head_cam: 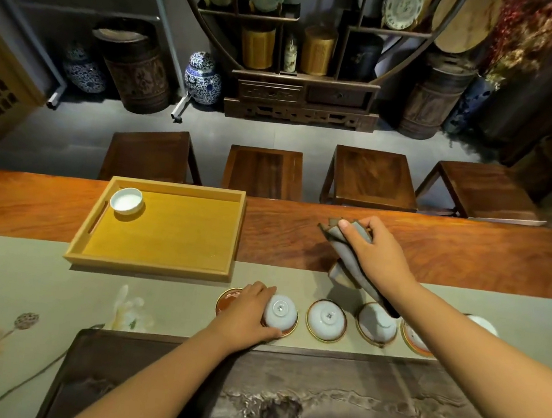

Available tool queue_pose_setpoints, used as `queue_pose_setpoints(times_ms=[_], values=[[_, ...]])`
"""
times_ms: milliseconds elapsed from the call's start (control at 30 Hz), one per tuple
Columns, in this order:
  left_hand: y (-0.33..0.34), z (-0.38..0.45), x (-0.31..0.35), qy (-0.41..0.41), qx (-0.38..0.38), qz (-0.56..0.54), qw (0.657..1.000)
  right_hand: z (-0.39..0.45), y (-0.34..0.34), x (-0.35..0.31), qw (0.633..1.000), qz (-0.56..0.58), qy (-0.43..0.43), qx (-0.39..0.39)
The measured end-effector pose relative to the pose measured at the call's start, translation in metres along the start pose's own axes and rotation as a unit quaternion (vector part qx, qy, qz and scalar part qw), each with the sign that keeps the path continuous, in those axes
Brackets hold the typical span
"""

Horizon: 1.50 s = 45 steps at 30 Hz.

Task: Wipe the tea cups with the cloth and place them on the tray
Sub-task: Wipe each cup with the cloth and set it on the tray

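left hand [246, 311] wrapped round an upside-down cup [281, 311] on its coaster, right hand [374, 249] clutching the grey cloth [351, 261] farther back

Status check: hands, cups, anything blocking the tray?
Left hand grips an upturned white porcelain tea cup on its coaster. Right hand holds the folded grey cloth. One white cup sits in the yellow wooden tray. Path clear.

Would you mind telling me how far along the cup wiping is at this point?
Early on. Done: one white cup stands upright in the tray. In hand: the left hand grips an upside-down cup on its saucer, and the right hand holds the grey cloth above the table. Left: at least two more upside-down cups on saucers; further right the forearm hides things.
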<state>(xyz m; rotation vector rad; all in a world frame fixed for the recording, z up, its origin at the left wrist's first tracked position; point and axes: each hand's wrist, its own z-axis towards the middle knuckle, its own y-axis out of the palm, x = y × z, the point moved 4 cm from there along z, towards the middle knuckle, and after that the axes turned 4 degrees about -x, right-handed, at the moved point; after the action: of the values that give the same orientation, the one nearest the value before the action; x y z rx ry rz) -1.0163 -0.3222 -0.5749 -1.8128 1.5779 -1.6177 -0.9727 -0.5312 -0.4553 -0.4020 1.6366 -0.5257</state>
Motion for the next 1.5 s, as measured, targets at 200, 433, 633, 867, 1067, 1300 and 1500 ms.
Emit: queue_pose_setpoints(times_ms=[200, 433, 633, 867, 1067, 1300, 1500], values=[[0.003, 0.002, 0.005, -0.012, -0.002, -0.033, 0.999, 0.0, -0.008, 0.011, 1.0, 0.009, 0.007, -0.001], [-0.001, 0.001, 0.01, -0.013, 0.018, -0.002, 1.0, 0.002, -0.011, 0.012, 1.0, 0.008, 0.011, 0.0], [-0.004, 0.002, 0.01, -0.01, 0.024, 0.003, 1.0, 0.003, -0.007, 0.01, 1.0, 0.014, 0.007, -0.005], [-0.013, -0.001, 0.008, -0.022, 0.056, -0.059, 0.996, 0.0, -0.002, 0.008, 1.0, 0.018, 0.003, -0.008], [-0.044, -0.001, 0.018, -0.002, 0.121, -0.147, 0.982, -0.001, 0.002, 0.003, 1.0, 0.02, 0.009, -0.003], [-0.084, -0.002, 0.035, 0.009, 0.099, -0.144, 0.985, 0.001, 0.006, -0.013, 0.999, 0.031, 0.002, 0.007], [-0.088, -0.009, 0.036, 0.004, 0.0, -0.101, 0.995, -0.009, 0.013, -0.021, 0.999, 0.05, 0.003, -0.002]])
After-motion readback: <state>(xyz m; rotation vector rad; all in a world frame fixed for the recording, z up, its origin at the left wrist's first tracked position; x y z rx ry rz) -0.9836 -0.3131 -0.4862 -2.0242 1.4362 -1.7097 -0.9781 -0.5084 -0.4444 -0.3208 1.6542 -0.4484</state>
